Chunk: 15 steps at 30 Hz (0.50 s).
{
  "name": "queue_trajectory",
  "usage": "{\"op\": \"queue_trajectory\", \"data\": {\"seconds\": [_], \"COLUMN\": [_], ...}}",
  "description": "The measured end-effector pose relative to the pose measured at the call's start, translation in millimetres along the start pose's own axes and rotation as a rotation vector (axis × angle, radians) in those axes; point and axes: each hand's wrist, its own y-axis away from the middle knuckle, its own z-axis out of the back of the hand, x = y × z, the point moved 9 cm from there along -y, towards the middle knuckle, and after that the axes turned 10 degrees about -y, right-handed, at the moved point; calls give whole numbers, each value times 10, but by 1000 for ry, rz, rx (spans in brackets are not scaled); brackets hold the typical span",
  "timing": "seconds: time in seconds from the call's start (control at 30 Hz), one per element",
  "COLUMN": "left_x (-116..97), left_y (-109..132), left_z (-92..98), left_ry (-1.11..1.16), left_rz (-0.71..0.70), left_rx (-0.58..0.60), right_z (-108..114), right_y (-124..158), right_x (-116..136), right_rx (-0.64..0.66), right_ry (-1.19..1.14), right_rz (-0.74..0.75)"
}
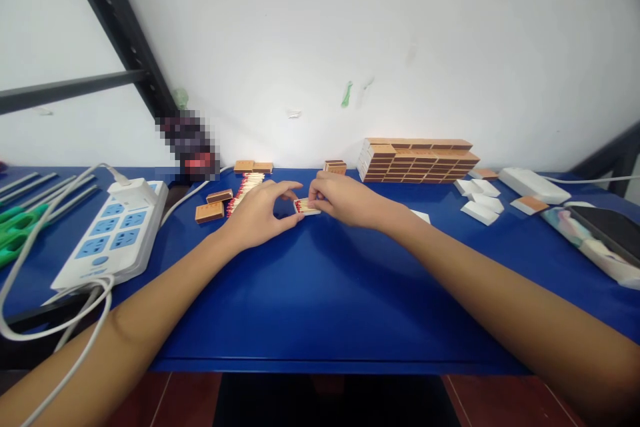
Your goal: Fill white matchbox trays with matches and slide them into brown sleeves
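Observation:
A small white matchbox tray (314,212) holding red-tipped matches (303,204) rests on the blue table. My left hand (255,213) is around its left end, with the thumb at the near edge and fingers curled on the far side. From the right, my right hand (345,199) reaches over the tray, its fingertips pinched on the matches inside; how many they hold is hidden. Beside my left hand lies a row of loose matches (245,190), partly covered by the hand. Left of that row are brown matchboxes (209,212), and another small stack of matchboxes (335,166) stands behind my right hand.
A large stack of matchboxes (417,161) stands against the wall. White empty trays (481,207), a white device (534,185) and a phone (610,230) lie to the right. On the left are a power strip (113,233), looping white cables and green-handled tools (23,230).

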Motion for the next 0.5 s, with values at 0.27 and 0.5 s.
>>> {"op": "queue_trajectory", "data": {"seconds": [0.27,0.5], "left_x": [158,469], "left_y": [-79,-81], "left_z": [249,567], "left_ry": [-130,-251], "left_rz": [34,257], "left_rx": [-81,-223], "right_z": [165,-349], "right_y": [-27,-318], "right_x": [182,396], "right_rx": [-189,-40], "right_ry": [-74,-46], "right_rz": [66,-9]}}
